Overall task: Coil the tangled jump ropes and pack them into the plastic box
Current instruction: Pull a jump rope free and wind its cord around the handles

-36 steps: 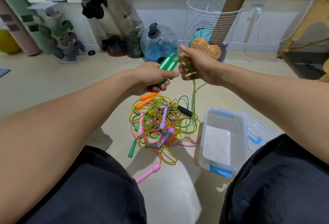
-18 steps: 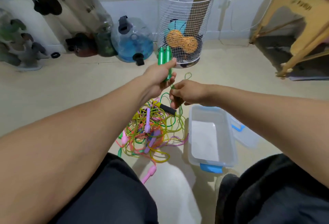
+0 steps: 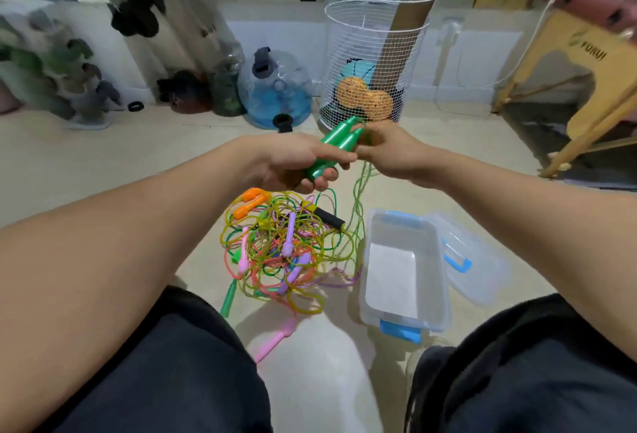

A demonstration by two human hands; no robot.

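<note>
My left hand (image 3: 293, 164) grips two green jump-rope handles (image 3: 336, 148) together, their tips pointing up and right. My right hand (image 3: 387, 153) pinches the green cord (image 3: 358, 191) right at the handle tips; the cord hangs down from it to the floor. Below lies a tangled pile of jump ropes (image 3: 282, 253) in yellow, pink, purple, orange and green, with a black-handled one at its upper right. The clear plastic box (image 3: 434, 260) with blue clips stands open to the right of the pile.
The box's lid (image 3: 472, 260) lies against its right side. A white wire basket (image 3: 368, 53) with balls, a blue water jug (image 3: 275, 88) and dumbbells stand along the back wall. A wooden stool (image 3: 586, 81) is at the right. My knees frame the bottom.
My right hand rose from beside the pile up to the handle tips, drawing the green cord with it. The left hand tilted the handles from upright to slanting right.
</note>
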